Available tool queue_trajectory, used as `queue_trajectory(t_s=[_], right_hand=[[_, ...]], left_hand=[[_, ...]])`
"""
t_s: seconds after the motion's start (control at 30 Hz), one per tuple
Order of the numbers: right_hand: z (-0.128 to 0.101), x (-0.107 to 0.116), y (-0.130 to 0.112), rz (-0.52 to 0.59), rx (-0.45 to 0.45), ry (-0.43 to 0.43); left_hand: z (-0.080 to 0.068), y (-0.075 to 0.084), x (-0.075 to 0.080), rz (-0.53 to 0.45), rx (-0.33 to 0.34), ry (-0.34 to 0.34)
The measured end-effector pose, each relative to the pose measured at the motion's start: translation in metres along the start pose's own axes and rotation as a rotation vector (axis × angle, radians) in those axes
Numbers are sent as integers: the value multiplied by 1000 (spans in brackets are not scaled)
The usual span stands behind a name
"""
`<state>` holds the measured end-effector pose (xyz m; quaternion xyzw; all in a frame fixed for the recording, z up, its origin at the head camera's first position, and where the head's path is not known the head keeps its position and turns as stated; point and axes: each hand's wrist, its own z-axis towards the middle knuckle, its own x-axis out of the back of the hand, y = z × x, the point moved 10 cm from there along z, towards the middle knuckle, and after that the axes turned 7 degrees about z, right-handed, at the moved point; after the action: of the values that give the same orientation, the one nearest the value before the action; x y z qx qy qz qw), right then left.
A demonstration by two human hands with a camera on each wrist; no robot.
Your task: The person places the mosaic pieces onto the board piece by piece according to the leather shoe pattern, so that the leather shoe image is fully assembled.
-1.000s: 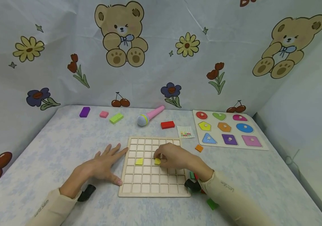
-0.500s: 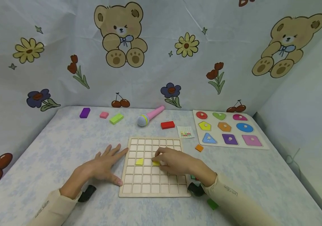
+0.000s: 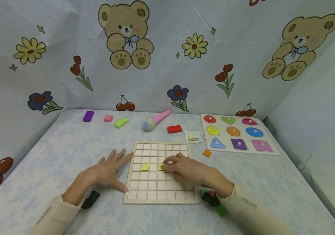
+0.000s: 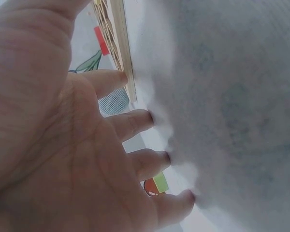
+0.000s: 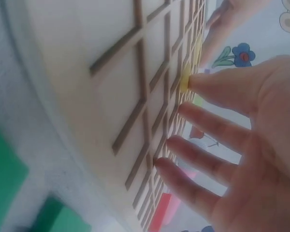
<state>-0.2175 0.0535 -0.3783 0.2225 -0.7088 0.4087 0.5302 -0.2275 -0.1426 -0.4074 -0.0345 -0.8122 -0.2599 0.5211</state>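
Observation:
A wooden grid board [image 3: 144,195] lies in the middle of the table. One yellow tile [image 3: 145,167] sits in a cell left of centre. A second yellow tile [image 3: 160,167] lies two cells to its right, partly hidden by my right hand [image 3: 186,168]. In the right wrist view the thumb touches this tile [image 5: 184,79], and the other fingers are extended over the grid. My left hand [image 3: 105,171] is spread beside the board, with its index finger and thumb touching the left edge; its fingertips rest on the table in the left wrist view.
Behind the board lie purple [image 3: 88,116], pink [image 3: 108,118], light green [image 3: 121,122] and red [image 3: 174,129] blocks, a toy microphone [image 3: 152,121] and a pattern card [image 3: 193,137]. A shape puzzle [image 3: 245,149] stands back right, near an orange block [image 3: 207,153]. Green pieces [image 3: 221,210] lie by my right wrist.
My right hand has loosened its pinch on the second yellow tile and shifted slightly right. That tile now lies flat in its cell. The left hand has stayed put.

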Motion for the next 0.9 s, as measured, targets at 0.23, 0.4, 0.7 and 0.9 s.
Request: queue_trajectory(t_s=[0.23, 0.4, 0.7, 0.9], right_hand=[[-1, -4, 1, 20, -38, -23], [-4, 0, 4, 51, -56, -29], [-41, 25, 59, 279, -288, 24], [-63, 32, 98, 337, -397, 13]], left_hand=[[0, -1, 1, 1, 9, 1], [0, -1, 0, -2, 15, -3], [1, -1, -2, 16, 15, -9], [-1, 0, -1, 4, 10, -8]])
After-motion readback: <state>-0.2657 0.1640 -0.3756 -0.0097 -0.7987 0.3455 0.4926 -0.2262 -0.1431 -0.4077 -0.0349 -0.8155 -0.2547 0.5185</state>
